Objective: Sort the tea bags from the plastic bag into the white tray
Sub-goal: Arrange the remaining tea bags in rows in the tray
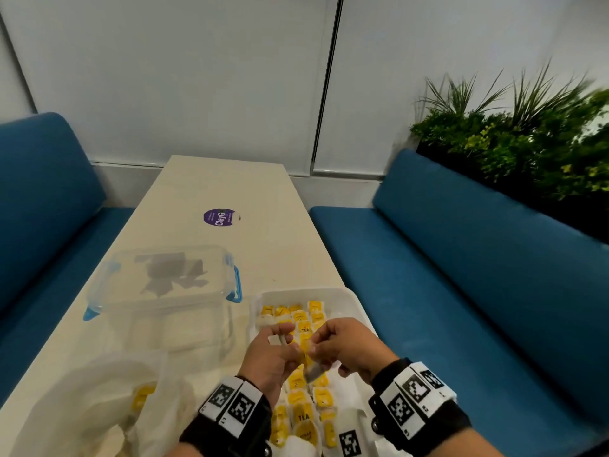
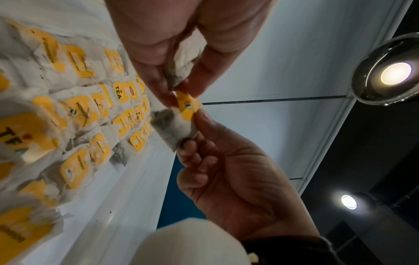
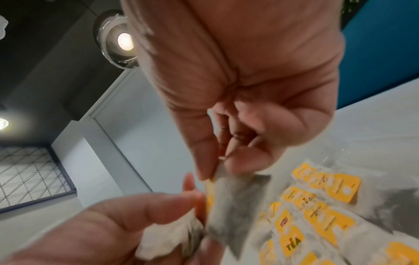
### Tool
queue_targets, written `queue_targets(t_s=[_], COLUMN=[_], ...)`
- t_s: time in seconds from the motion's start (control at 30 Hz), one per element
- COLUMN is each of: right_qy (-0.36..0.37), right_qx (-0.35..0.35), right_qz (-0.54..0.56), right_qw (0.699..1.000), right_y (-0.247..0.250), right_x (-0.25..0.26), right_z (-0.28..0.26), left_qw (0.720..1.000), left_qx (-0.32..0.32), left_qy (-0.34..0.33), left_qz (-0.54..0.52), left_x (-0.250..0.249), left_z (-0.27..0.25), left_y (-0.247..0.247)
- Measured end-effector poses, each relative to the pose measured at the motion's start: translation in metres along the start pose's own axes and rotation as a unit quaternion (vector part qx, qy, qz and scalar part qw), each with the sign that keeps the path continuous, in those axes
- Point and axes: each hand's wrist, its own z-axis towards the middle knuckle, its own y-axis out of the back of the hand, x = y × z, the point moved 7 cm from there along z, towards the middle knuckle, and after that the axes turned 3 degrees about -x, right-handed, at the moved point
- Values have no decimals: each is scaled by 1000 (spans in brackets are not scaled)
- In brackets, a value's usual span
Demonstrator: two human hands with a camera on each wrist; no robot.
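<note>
Both hands hover over the white tray point(image 1: 346, 293), which holds several yellow-tagged tea bags point(image 1: 303, 404) laid in rows. My left hand point(image 1: 286, 338) grips one crumpled tea bag point(image 2: 178, 75) in its fingers, and its fingertips touch the yellow tag point(image 2: 188, 104) of a second bag. My right hand point(image 1: 315, 345) pinches that second tea bag point(image 3: 233, 206), which hangs grey and limp between the hands. The soft plastic bag point(image 1: 92, 413) lies at the lower left of the table, with a yellow-tagged tea bag point(image 1: 143, 395) showing inside.
A clear lidded box with blue latches point(image 1: 161, 282) stands left of the tray and behind the plastic bag. A purple sticker point(image 1: 220, 217) sits further up the narrow table. Blue benches point(image 1: 461, 275) flank both sides, and plants point(image 1: 527, 143) stand at the right.
</note>
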Motion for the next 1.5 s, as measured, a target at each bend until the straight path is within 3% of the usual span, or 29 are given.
queue_targets(t_s=[0.13, 0.23, 0.43, 0.57, 0.7, 0.77, 0.87, 0.93, 1.03, 1.1, 1.17, 1.3, 1.5], right_qy=[26, 21, -78, -145, -138, -100, 28, 125, 205, 237, 256, 230, 117], right_qx=[-114, -180, 32, 34, 22, -15, -110, -74, 43, 39, -7, -68, -100], right_qz=[-36, -149, -417, -359, -390, -392, -276, -165, -112, -156, -199, -172, -45], right_qw=[992, 972, 905, 921, 910, 914, 955, 976, 971, 958, 946, 955, 987], right_y=[33, 56, 22, 17, 13, 16, 27, 18, -12, -25, -28, -17, 28], right_x=[8, 1, -40, -64, -66, -56, -20, 7, 32, 33, 30, 20, 10], right_z=[11, 30, 64, 81, 87, 84, 64, 40, 2, -8, -7, -2, 2], left_qw=[999, 998, 996, 995, 994, 993, 993, 992, 991, 988, 989, 991, 991], left_qx=[15, 29, 53, 61, 68, 68, 55, 51, 49, 60, 61, 80, 67], left_qy=[41, 60, 77, 82, 89, 92, 100, 106, 110, 119, 114, 104, 62], left_qz=[-19, -9, 8, 2, -16, -23, -31, -48, -60, -80, -68, -9, 94], left_x=[1, 3, 6, 4, 1, 0, 1, 3, 4, 4, 6, 14, 11], left_z=[-1, -3, -7, -7, -10, -12, -11, -10, -11, -15, -15, -14, -16], left_y=[-1, 0, 1, 3, 5, 5, 7, 6, 1, -8, -14, -18, -10])
